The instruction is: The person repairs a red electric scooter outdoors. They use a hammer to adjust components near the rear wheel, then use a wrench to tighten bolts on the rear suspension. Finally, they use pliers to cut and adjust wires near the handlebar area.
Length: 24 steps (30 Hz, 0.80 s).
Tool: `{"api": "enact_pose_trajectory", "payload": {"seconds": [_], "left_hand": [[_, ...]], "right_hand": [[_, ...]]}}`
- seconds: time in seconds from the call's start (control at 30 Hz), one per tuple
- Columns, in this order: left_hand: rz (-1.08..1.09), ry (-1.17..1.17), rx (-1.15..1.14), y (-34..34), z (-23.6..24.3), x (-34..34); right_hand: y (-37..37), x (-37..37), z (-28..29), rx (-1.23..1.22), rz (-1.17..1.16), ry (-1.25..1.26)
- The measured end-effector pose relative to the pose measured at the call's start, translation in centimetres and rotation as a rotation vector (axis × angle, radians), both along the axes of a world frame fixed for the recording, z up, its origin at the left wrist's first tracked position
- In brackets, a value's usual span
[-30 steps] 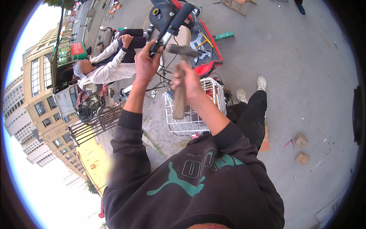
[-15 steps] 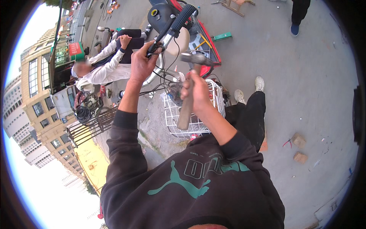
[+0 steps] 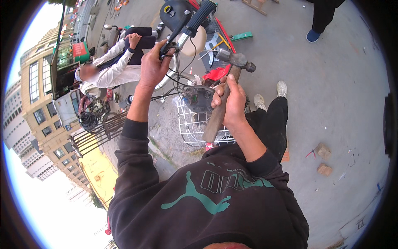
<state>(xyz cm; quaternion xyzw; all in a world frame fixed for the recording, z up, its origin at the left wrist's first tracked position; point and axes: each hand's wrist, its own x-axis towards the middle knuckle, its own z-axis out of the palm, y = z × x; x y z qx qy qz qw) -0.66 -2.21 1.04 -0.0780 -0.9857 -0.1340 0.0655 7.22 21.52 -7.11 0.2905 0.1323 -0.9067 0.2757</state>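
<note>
My right hand (image 3: 234, 101) is wrapped round the wooden handle of a hammer (image 3: 216, 120), whose metal head points up and away from me. In front of me is a handlebar (image 3: 180, 41) with a black ribbed grip (image 3: 200, 19). My left hand (image 3: 154, 68) is closed on the black brake lever (image 3: 175, 35) at its mount, just inboard of the grip; the fingertips are partly hidden. Black cables (image 3: 177, 79) run down from there. A dark rounded housing (image 3: 198, 98) sits below, above a white wire basket (image 3: 188, 135). The hammer head is apart from the handlebar.
A seated person in white (image 3: 112, 70) is at the left, close to the handlebar. Another person's dark-clad leg (image 3: 322, 18) stands at the far right. Tools lie on the red-edged footboard (image 3: 223, 31). Two brick pieces (image 3: 323, 151) and red-handled pliers (image 3: 311, 154) lie on the ground.
My right hand has swung the hammer to the right, away from the handlebar, uncovering the dark housing. My left hand keeps its hold. The far person's foot has shifted slightly left.
</note>
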Motion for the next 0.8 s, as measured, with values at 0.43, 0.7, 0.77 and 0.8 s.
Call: {"api": "enact_pose_trajectory", "payload": {"seconds": [0.43,0.7,0.77,0.8], "left_hand": [[0.032,-0.095,-0.119,-1.9,-0.1,2.6],[0.004,-0.051,-0.201,-2.4,-1.0,3.0],[0.013,-0.039,-0.192,-2.7,-1.2,3.2],[0.001,-0.018,-0.196,-2.6,-1.2,3.2]], "right_hand": [[-7.3,-0.4,3.8,-0.180,0.082,-0.032],[-4.2,0.0,2.3,-0.006,0.104,0.061],[-1.7,1.1,1.2,-0.005,-0.003,-0.080],[-0.9,1.2,1.2,0.043,-0.087,-0.103]]}}
